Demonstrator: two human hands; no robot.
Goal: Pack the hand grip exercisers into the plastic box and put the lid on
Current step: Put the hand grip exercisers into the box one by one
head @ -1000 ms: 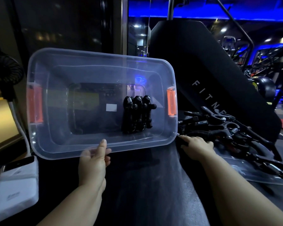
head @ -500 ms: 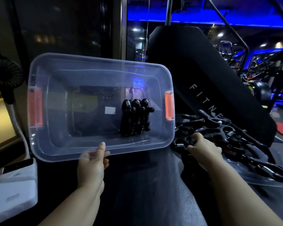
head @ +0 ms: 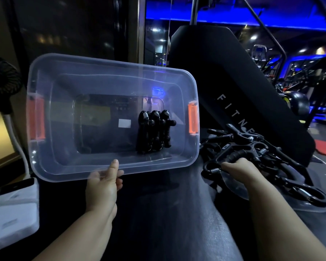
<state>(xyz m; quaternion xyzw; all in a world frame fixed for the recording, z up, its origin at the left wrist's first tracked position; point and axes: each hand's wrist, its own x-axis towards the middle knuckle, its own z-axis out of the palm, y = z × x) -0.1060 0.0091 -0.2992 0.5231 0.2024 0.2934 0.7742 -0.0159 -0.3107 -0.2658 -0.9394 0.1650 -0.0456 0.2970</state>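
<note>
A clear plastic box with orange side latches is tipped so its opening faces me. Three black hand grip exercisers stand side by side against its bottom, right of the middle. My left hand holds the box by its near rim, thumb on the inside. To the right a pile of black exercisers lies on the clear lid. My right hand grips the handle of one exerciser at the pile's near left edge.
A black padded gym bench backrest rises behind the pile. A white power bank lies at the lower left, a small black fan stands at the far left. Gym machines stand in the blue-lit background right.
My right hand has moved from the pile's near edge into it and closed around an exerciser's handle. The box stays held in my left hand, almost unmoved.
</note>
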